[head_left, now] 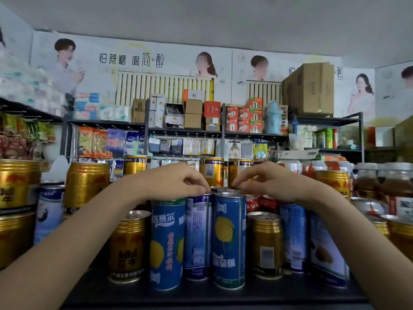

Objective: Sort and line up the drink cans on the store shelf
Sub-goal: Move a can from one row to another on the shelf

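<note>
My left hand (176,182) pinches the middle blue can's (197,238) rim; my right hand (268,180) seems to hover loosely curled above the cans behind.

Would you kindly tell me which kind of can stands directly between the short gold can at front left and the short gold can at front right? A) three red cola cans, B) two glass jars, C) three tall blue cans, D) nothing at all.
C: three tall blue cans with yellow fruit pictures or blue labels stand side by side between the left gold can and the right gold can.
</note>
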Available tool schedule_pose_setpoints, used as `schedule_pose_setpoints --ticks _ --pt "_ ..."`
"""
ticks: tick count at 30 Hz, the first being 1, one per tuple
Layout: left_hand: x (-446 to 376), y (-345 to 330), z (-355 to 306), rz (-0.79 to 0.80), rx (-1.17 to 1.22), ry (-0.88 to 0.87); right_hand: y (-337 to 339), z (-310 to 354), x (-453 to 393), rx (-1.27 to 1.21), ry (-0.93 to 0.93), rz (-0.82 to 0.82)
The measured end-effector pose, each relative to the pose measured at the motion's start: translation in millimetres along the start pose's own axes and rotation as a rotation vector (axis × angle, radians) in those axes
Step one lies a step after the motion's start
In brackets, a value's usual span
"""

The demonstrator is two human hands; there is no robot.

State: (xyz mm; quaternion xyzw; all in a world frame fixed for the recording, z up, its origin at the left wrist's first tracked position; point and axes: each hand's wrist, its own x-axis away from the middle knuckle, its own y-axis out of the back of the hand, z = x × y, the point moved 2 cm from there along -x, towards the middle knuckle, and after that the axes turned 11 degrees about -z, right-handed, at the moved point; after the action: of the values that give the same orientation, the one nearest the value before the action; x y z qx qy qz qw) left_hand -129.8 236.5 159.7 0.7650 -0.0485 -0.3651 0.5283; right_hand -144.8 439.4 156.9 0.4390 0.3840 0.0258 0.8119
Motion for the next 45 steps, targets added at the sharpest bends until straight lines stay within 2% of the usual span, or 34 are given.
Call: schedule_pose_setpoints --ticks 2,5,7,10,15,21,23,26,27,29,31,33,35,40,45 --pt "2 0 3 0.015 0.034 0.025 4 16 11 -0.039 -0.002 -0.109" --pt "2 -5 6 0.013 -0.006 0.063 -15 33 20 0.186 -0.014 -0.008" --pt "1 -8 6 -0.009 -0.068 0.091 -29 35 21 0.265 -0.03 -0.033" --pt "3 -8 7 -0.017 -0.075 0.135 -29 35 25 0.226 -0.068 -0.09" --pt "7 -5 14 -0.002 0.066 0.179 -20 36 32 0.232 -0.129 -0.068" --pt "3 -7 10 0.002 0.008 0.149 -22 36 36 0.321 -0.129 -0.114" --pt "1 -8 8 -0.016 -0.059 0.133 -23 35 39 0.368 -0.101 -0.179" --pt "1 -9 6 -0.07 -0.12 0.108 -27 48 42 0.381 0.048 -0.324" --pt "2 -9 5 -0.091 -0.109 0.093 -30 54 39 0.406 0.093 -0.309" --pt "9 -5 7 -0.139 -0.052 0.067 -38 64 26 0.53 0.135 -0.164" --pt "19 1 13 -0.194 -0.042 0.045 -45 71 8 0.634 0.103 0.006" --pt "29 6 21 -0.24 -0.059 0.01 -50 75 -6 0.659 0.058 0.081" --pt "39 9 27 -0.255 -0.035 -0.013 -55 74 -15 0.597 0.029 0.085" --pt "52 13 34 -0.243 0.0 -0.032 -47 78 -15 0.225 -0.022 0.156" --pt "54 15 36 -0.198 -0.014 -0.02 -24 82 -13 -0.032 0.0 0.177"
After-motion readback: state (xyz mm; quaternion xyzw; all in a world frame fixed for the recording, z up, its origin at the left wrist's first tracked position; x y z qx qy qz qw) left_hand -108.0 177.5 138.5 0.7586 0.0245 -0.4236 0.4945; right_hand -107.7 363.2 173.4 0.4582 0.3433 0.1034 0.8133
